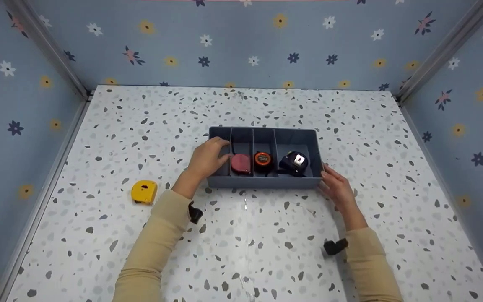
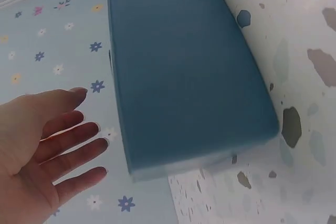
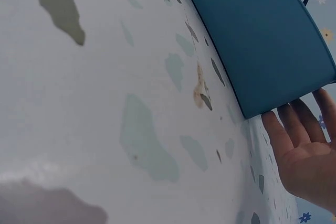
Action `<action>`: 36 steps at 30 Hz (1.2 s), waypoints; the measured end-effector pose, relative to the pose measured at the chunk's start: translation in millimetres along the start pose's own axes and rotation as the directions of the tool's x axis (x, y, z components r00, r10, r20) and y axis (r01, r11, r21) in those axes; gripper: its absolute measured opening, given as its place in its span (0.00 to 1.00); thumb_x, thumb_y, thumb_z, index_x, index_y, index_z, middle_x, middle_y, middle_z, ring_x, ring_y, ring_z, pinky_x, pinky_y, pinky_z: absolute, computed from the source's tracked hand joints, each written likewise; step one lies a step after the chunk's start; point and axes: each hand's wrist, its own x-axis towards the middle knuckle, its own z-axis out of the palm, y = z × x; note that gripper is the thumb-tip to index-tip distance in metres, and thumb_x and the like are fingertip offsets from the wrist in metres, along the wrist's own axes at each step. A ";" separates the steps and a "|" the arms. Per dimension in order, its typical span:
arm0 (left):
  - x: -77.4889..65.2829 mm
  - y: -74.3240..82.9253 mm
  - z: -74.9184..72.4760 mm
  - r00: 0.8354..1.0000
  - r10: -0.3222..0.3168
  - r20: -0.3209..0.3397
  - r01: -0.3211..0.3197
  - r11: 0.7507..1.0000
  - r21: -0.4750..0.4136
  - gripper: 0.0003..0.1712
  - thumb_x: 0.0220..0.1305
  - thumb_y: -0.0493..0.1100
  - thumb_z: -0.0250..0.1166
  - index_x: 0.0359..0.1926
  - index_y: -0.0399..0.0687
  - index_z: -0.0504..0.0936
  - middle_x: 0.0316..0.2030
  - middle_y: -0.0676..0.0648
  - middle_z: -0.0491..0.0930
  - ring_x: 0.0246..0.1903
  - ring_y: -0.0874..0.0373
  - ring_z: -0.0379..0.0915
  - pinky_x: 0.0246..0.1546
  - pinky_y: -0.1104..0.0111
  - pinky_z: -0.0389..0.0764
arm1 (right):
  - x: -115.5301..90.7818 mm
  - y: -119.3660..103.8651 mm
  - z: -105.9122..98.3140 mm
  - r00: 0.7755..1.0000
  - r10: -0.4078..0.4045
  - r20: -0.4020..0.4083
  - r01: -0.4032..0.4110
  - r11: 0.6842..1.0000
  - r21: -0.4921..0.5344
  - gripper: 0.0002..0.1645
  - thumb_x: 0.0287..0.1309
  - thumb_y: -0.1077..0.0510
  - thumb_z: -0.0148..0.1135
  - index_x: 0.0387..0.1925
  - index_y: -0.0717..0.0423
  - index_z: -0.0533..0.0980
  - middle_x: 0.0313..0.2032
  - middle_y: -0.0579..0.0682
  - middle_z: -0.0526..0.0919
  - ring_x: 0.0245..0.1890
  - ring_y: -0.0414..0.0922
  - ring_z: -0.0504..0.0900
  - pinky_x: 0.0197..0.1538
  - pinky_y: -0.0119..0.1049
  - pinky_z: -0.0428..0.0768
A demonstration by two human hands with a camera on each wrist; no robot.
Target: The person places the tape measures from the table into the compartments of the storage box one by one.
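Note:
A grey divided box lies on the table. A pink tape measure, an orange and black tape measure and a dark tape measure each sit in a separate compartment. My left hand hovers over the box's left end, partly hiding the leftmost compartment. The left wrist view shows this hand with loosely bent fingers, holding nothing. Against the box's right end, my right hand rests its fingertips; in the right wrist view its fingers look extended. A yellow tape measure lies left of the box.
The white speckled table is enclosed by flowered panels at the back, left and right. A black wrist camera sits on the left sleeve and another on the right sleeve.

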 end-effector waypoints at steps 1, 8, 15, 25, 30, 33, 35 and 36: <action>-2.3 -1.4 -1.9 1.000 -0.010 -0.004 0.010 1.000 -0.002 0.21 0.55 0.40 0.63 0.49 0.35 0.75 0.44 0.40 0.75 0.45 0.49 0.72 0.45 0.61 0.72 | -0.2 0.1 0.1 1.000 -0.003 0.004 0.003 1.000 -0.005 0.34 0.58 0.61 0.53 0.64 0.59 0.54 0.65 0.52 0.53 0.63 0.48 0.56 0.60 0.43 0.60; -17.4 -12.0 -14.4 0.996 -0.090 0.014 0.090 0.996 -0.001 0.24 0.56 0.42 0.62 0.52 0.35 0.72 0.48 0.39 0.73 0.48 0.48 0.69 0.48 0.60 0.71 | -0.5 -0.1 0.5 1.000 -0.014 0.008 0.014 0.999 -0.048 0.33 0.59 0.60 0.53 0.64 0.59 0.54 0.65 0.54 0.54 0.63 0.49 0.54 0.61 0.44 0.58; -30.4 -22.2 -22.2 0.988 -0.152 0.011 0.152 0.988 0.003 0.25 0.56 0.43 0.62 0.53 0.35 0.72 0.50 0.38 0.72 0.50 0.46 0.68 0.48 0.57 0.70 | -0.5 -1.4 1.1 1.000 0.002 0.001 -0.002 0.999 -0.048 0.34 0.58 0.58 0.54 0.64 0.57 0.55 0.65 0.50 0.55 0.63 0.47 0.56 0.61 0.42 0.59; -50.9 -33.1 -29.7 0.974 -0.226 0.031 0.226 0.974 0.017 0.26 0.55 0.43 0.62 0.54 0.34 0.71 0.50 0.37 0.70 0.50 0.45 0.67 0.47 0.56 0.70 | -0.2 -1.1 0.1 1.000 0.007 0.007 -0.007 1.000 -0.030 0.34 0.58 0.59 0.54 0.64 0.57 0.55 0.65 0.51 0.53 0.63 0.48 0.55 0.61 0.42 0.59; -62.8 -39.4 -32.8 0.970 -0.242 0.033 0.241 0.970 0.026 0.28 0.55 0.43 0.63 0.55 0.33 0.69 0.52 0.35 0.69 0.51 0.42 0.65 0.47 0.53 0.70 | -0.6 -0.7 -0.2 1.000 0.002 0.009 -0.002 1.000 -0.028 0.34 0.58 0.59 0.54 0.64 0.58 0.55 0.65 0.51 0.54 0.63 0.47 0.56 0.60 0.42 0.59; -69.1 -43.9 -33.4 0.971 -0.239 0.021 0.238 0.971 0.029 0.28 0.55 0.42 0.63 0.54 0.32 0.69 0.50 0.34 0.69 0.50 0.41 0.66 0.46 0.52 0.70 | -0.3 -0.1 -1.0 1.000 -0.001 0.012 0.001 1.000 -0.006 0.34 0.58 0.61 0.54 0.64 0.59 0.54 0.65 0.52 0.54 0.63 0.48 0.56 0.61 0.43 0.59; -72.9 -47.2 -33.1 0.972 -0.235 0.015 0.235 0.972 0.024 0.28 0.54 0.42 0.64 0.54 0.31 0.69 0.49 0.34 0.70 0.49 0.41 0.67 0.45 0.52 0.71 | -0.1 0.3 -1.2 1.000 -0.003 0.010 0.003 1.000 0.006 0.34 0.58 0.61 0.54 0.64 0.59 0.54 0.65 0.52 0.54 0.63 0.48 0.56 0.61 0.44 0.59; -74.7 -49.0 -32.8 0.972 -0.235 0.012 0.234 0.972 0.023 0.28 0.54 0.41 0.64 0.53 0.31 0.69 0.49 0.33 0.70 0.48 0.41 0.67 0.44 0.52 0.71 | 0.1 0.5 -1.6 1.000 -0.002 0.006 0.002 1.000 0.008 0.34 0.58 0.62 0.54 0.64 0.59 0.55 0.65 0.52 0.54 0.63 0.48 0.56 0.60 0.44 0.59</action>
